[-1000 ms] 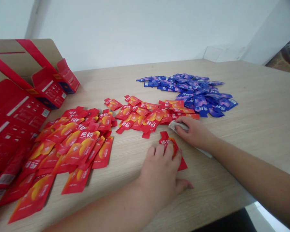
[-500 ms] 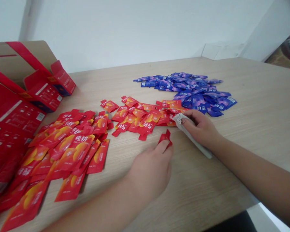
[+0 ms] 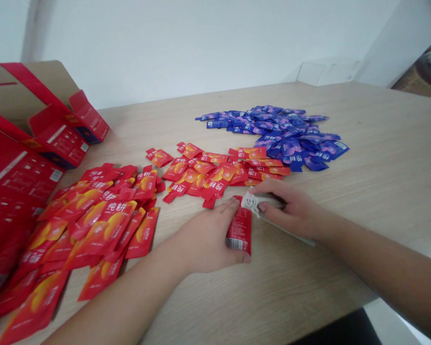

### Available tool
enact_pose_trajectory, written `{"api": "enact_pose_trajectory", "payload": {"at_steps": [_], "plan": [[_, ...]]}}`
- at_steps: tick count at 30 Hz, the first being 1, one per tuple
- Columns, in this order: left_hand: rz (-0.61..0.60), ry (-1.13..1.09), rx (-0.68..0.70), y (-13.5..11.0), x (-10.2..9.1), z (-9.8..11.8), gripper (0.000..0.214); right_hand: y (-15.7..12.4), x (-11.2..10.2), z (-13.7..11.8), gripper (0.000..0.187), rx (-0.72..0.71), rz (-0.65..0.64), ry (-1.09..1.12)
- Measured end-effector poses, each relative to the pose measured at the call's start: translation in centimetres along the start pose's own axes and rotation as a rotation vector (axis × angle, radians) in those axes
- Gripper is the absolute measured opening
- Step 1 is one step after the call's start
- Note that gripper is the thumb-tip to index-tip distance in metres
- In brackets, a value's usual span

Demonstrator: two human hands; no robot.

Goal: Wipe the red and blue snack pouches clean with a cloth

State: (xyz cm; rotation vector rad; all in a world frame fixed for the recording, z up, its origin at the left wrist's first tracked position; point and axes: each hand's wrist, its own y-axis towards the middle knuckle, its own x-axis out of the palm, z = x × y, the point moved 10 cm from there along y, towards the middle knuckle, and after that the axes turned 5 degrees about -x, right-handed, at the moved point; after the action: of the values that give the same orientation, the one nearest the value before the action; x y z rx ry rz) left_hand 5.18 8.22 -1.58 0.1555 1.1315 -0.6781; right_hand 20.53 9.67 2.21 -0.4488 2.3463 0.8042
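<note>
My left hand [image 3: 208, 237] holds a red sachet [image 3: 241, 223] against the table, fingers at its far end and thumb at the near corner. Its back side faces up, showing small print and a barcode. In my right hand [image 3: 301, 211] is a folded white cloth [image 3: 250, 203], pinched between thumb and fingers. The front of the cloth touches or overlaps the sachet's far right corner; exact contact is hard to make out. Just beyond my hands lies a loose group of red-orange sachets [image 3: 217, 177], mostly front side up.
A larger heap of red-orange sachets [image 3: 104, 220] spreads at the left. Blue-purple sachets [image 3: 276, 129] are piled at the back. Red cartons [image 3: 21, 177] with raised flaps stand along the left side. The wooden table [image 3: 373, 158] meets a white wall behind.
The red sachet in my left hand, bunched in the fingers before, now lies flat with its back up. My right hand has moved left and nearer with the cloth, up to the sachet.
</note>
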Motion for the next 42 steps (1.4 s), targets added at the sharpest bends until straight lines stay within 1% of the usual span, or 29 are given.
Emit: {"api": "enact_pose_trajectory", "payload": {"at_steps": [2, 4, 6, 7, 9, 13, 16, 18, 20, 23, 27, 29, 31, 32, 34, 36, 37, 39, 42], "plan": [[-0.036, -0.037, -0.013, 0.1, 0.1, -0.4, 0.122, -0.2, 2.1, -2.4, 0.028, -0.063, -0.153, 0.055], [-0.033, -0.027, -0.028, 0.1, 0.1, -0.5, 0.129, -0.6, 4.5, -4.0, 0.023, -0.094, -0.305, 0.077], [-0.008, 0.022, -0.038, 0.0, 0.3, -0.3, 0.128, -1.0, 6.4, -4.6, 0.019, -0.096, -0.416, 0.042], [0.003, 0.043, -0.047, 0.0, 0.4, -0.2, 0.127, -1.1, 7.0, -4.4, 0.018, -0.091, -0.442, 0.005], [0.011, 0.061, -0.077, 0.0, 0.8, -0.1, 0.129, -0.9, 7.5, -3.7, 0.018, -0.074, -0.428, -0.074], [0.033, 0.063, -0.109, 0.2, 0.9, 0.1, 0.135, 0.0, 6.8, -1.7, 0.03, -0.046, -0.348, -0.182], [0.038, 0.067, -0.097, 0.0, 0.6, 0.0, 0.134, 0.5, 6.1, -0.3, 0.027, -0.005, -0.326, -0.276], [0.027, 0.069, -0.061, -0.1, 0.4, 0.0, 0.127, 0.8, 5.6, 0.6, 0.024, 0.02, -0.304, -0.341], [0.008, 0.064, -0.022, -0.2, 0.3, -0.2, 0.114, 1.0, 5.1, 1.3, 0.021, 0.039, -0.274, -0.377], [-0.01, 0.055, -0.014, -0.1, 0.3, -0.8, 0.101, 1.1, 4.5, 1.9, 0.02, 0.056, -0.219, -0.381], [0.041, 0.076, -0.045, 0.1, 0.4, -0.9, 0.103, 0.6, 3.2, 1.9, 0.021, 0.07, -0.078, -0.322], [0.058, 0.08, -0.065, 0.0, 0.4, -0.7, 0.106, 0.4, 2.7, 1.2, 0.022, 0.034, -0.032, -0.263], [0.057, 0.07, -0.089, 0.0, 0.6, -0.7, 0.111, 0.2, 2.8, -0.1, 0.022, -0.044, -0.049, -0.187], [0.054, 0.064, -0.097, 0.0, 0.7, -0.8, 0.113, 0.1, 3.1, -0.9, 0.022, -0.085, -0.089, -0.147], [0.061, 0.057, -0.094, 0.0, 0.6, -0.8, 0.116, -0.2, 4.4, -2.2, 0.02, -0.133, -0.234, -0.081], [0.072, 0.05, -0.059, 0.0, 0.5, -0.7, 0.117, -0.5, 5.7, -2.8, 0.017, -0.118, -0.371, -0.061], [0.077, 0.042, -0.038, 0.0, 0.5, -0.6, 0.117, -0.7, 6.1, -2.9, 0.015, -0.099, -0.409, -0.07], [0.077, 0.02, -0.02, 0.0, 0.4, -0.5, 0.117, -0.7, 6.3, -2.8, 0.015, -0.068, -0.421, -0.11], [0.062, 0.023, -0.05, 0.0, 0.3, -0.7, 0.109, -0.4, 6.2, -2.1, 0.018, -0.051, -0.398, -0.174]]}}
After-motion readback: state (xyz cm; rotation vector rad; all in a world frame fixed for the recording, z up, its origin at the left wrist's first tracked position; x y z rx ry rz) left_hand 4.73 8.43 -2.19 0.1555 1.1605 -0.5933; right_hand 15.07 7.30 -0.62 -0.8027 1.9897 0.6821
